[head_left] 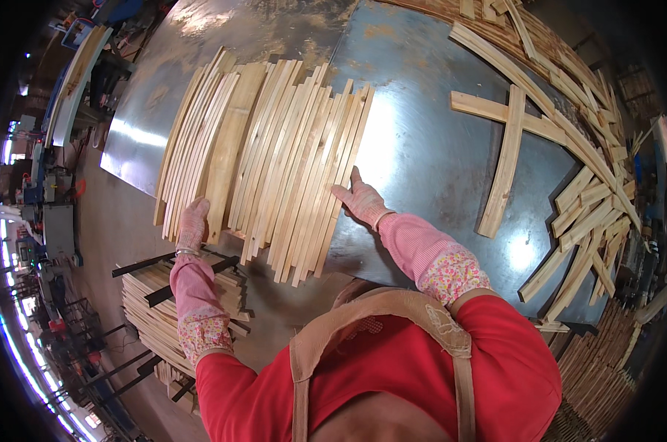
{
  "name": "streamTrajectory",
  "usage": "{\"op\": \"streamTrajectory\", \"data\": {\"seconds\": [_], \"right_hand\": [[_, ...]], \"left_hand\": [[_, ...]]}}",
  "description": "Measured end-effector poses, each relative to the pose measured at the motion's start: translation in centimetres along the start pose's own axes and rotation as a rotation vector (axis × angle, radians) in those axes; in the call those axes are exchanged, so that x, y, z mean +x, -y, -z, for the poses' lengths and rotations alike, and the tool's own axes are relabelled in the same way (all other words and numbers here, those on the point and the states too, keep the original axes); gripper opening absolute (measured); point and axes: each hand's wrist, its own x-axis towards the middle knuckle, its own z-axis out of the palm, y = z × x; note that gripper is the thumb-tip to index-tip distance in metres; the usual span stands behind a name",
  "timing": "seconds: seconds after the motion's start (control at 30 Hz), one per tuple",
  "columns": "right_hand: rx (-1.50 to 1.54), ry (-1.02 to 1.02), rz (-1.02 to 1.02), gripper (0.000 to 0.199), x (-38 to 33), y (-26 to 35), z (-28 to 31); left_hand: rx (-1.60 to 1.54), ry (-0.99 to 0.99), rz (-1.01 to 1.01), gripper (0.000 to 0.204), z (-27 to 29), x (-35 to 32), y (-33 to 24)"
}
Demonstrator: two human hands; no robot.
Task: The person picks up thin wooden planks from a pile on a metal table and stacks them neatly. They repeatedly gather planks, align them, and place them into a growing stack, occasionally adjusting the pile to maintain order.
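A row of pale wooden strips [285,147] lies side by side on the metal table, with their uneven near ends overhanging its front edge. Among them is one wider board [234,147], left of the middle. At the near ends of the left-hand strips, my left hand [192,223] is closed on the wood, its fingers partly hidden. My right hand [364,200] touches the row's right side, thumb and forefinger spread against the outermost strip near its lower end. Both forearms wear pink sleeve covers.
Two crossed wooden pieces [504,158] lie right of the row on the metal tabletop [422,81]. Loose offcuts [591,221] are heaped along the table's right side. Below left, more strips [153,302] are stacked on a rack with dark bars [160,295]. Machinery [53,228] stands farther left.
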Motion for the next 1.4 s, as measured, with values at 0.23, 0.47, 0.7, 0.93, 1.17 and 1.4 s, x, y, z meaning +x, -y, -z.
{"op": "streamTrajectory", "data": {"seconds": [0.23, 0.47, 0.7, 0.93, 1.17, 1.4], "right_hand": [[0.118, 0.031, 0.000, 0.116, -0.4, 0.1, 0.2], [0.141, 0.107, -0.010, 0.116, -1.3, 1.5, 0.9], [0.182, 0.148, -0.028, 0.105, -1.4, 1.1, 2.3], [-0.733, -0.562, 0.376, 0.072, -1.1, -7.5, 20.3], [-0.348, -1.022, -0.374, 0.091, -7.3, -22.5, 31.5], [-0.155, -0.612, 0.178, 0.091, -4.8, -16.3, 34.1]], "left_hand": [[0.046, -0.010, 0.040, 0.060, 0.5, 0.7, 1.0], [0.182, -0.066, -0.099, 0.060, 2.0, 0.5, 2.9], [0.915, -0.443, -0.103, 0.052, -2.3, -4.0, -4.2], [1.164, -0.658, -0.244, 0.075, -3.3, -4.5, -3.5], [0.430, -0.275, -0.629, 0.059, -22.9, -5.0, -15.4], [-0.580, 0.981, 0.190, 0.058, -54.2, -15.7, -26.2]]}}
